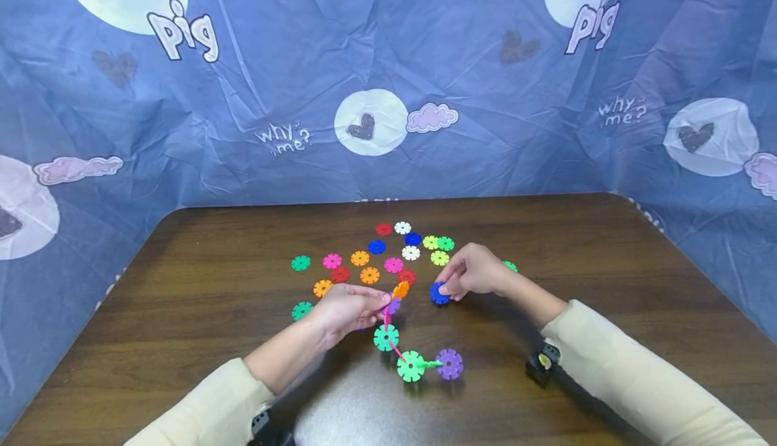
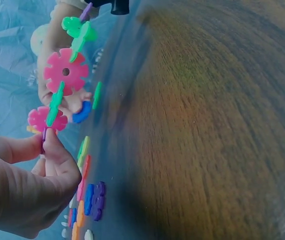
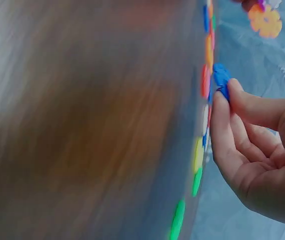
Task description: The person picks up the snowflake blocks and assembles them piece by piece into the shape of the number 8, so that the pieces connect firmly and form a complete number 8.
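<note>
My left hand (image 1: 355, 311) pinches a purple notched disc (image 1: 394, 305) that belongs to a chain of interlocked plastic discs. From there the chain runs down toward me through pink pieces, a teal disc (image 1: 386, 337) and a light green disc (image 1: 411, 366) to a purple end disc (image 1: 450, 364). At its other end an orange disc (image 1: 400, 289) is slotted on. Between thumb and fingers my right hand (image 1: 475, 272) holds a blue disc (image 3: 222, 79), to the right of the chain and apart from it.
Loose discs lie scattered beyond the hands, among them a pink disc (image 1: 332, 261), a white disc (image 1: 403, 228) and a yellow-green disc (image 1: 440, 258). A teal disc (image 1: 301, 310) sits by the left wrist. A blue printed cloth (image 1: 376, 176) hangs behind the wooden table (image 1: 200, 250).
</note>
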`<state>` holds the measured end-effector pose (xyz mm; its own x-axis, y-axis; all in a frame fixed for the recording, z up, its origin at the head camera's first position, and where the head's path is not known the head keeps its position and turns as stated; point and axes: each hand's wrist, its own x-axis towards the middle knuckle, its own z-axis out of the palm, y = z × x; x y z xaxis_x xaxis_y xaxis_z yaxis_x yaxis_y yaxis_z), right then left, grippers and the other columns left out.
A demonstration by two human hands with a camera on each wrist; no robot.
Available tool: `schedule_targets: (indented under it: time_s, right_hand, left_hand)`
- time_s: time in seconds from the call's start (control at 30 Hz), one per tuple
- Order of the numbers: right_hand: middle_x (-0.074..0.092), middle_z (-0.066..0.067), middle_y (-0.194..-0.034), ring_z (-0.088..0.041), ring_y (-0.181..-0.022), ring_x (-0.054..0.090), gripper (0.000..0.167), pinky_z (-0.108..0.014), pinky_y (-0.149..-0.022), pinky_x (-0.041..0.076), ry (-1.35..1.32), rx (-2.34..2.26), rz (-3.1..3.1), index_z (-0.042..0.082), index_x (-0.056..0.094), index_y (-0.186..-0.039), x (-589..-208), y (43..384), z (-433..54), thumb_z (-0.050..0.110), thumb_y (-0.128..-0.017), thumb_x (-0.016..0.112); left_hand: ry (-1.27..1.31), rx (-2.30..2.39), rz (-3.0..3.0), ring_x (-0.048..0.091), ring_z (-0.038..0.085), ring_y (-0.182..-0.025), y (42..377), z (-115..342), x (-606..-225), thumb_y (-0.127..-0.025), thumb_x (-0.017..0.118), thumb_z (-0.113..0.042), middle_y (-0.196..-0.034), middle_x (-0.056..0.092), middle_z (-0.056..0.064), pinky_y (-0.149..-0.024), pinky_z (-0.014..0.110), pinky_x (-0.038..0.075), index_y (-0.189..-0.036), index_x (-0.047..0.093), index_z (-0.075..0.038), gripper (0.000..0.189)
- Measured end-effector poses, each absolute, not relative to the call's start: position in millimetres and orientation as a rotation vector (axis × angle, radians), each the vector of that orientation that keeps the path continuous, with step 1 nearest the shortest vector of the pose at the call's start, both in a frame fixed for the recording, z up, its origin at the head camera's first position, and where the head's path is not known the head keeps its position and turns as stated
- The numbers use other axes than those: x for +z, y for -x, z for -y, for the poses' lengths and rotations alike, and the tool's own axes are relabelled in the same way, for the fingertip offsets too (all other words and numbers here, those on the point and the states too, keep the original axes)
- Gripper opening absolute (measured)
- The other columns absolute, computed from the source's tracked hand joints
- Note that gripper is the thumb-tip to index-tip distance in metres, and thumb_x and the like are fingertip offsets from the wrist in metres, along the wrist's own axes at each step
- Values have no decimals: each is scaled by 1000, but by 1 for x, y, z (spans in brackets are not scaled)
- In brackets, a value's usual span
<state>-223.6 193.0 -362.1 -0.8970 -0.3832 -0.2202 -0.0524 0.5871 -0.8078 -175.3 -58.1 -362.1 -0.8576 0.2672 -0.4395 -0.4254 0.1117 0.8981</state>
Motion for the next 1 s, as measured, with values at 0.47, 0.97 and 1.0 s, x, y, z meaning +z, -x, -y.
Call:
schedule_targets:
  time_s: [0.47, 0.97, 1.0]
  right_hand:
    - [75, -18, -89, -9, -65, 66, 25, -37, -76, 61, 243, -1436, -2266, -12, 68, -106, -344, 216, -167, 2, -85, 69]
    - [75, -19, -92, -8, -66, 64, 20, -32, -71, 60, 358, -1331, -2340, -7, 72, -101, -340, 208, -163, 2, -83, 71]
    - [75, -18, -90, -7, -65, 64, 19, -30, -69, 60, 351, -1332, -2353, -7, 72, -99, -341, 207, -162, 1, -82, 71]
  left_hand:
    - [169, 1769, -1930, 57, 6, -65, 174, 58, -360, -91, 65, -12, -71, 69, -4, -64, 16, 50, -111, 66, 6, 27]
    - [120, 1724, -1988, 55, 6, -63, 172, 56, -360, -90, 66, -11, -67, 68, -6, -63, 18, 50, -107, 69, 7, 25]
    - [121, 1718, -2002, 55, 6, -62, 172, 55, -360, -90, 66, -10, -66, 67, -6, -63, 18, 49, -106, 69, 7, 24]
